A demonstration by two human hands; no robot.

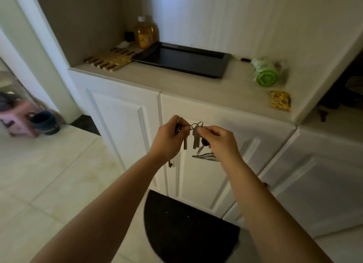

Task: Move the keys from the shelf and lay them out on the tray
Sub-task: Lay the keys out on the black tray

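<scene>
A bunch of metal keys (pixel 195 138) on linked rings hangs in the air in front of the white cabinet doors, below the shelf edge. My left hand (pixel 167 140) pinches the rings and one key on the left side. My right hand (pixel 220 140) pinches the bunch from the right, with a dark-headed key hanging under its fingers. The black rectangular tray (pixel 224 66) lies on the shelf (pixel 176 84) above and beyond my hands, with nothing in it.
On the shelf stand a yellow-liquid bottle (pixel 144 33), a wooden slatted trivet (pixel 110 60) left of the tray, a green roll (pixel 267 75) and a yellow packet (pixel 280 100) at the right. A black mat (pixel 186 229) lies on the floor below.
</scene>
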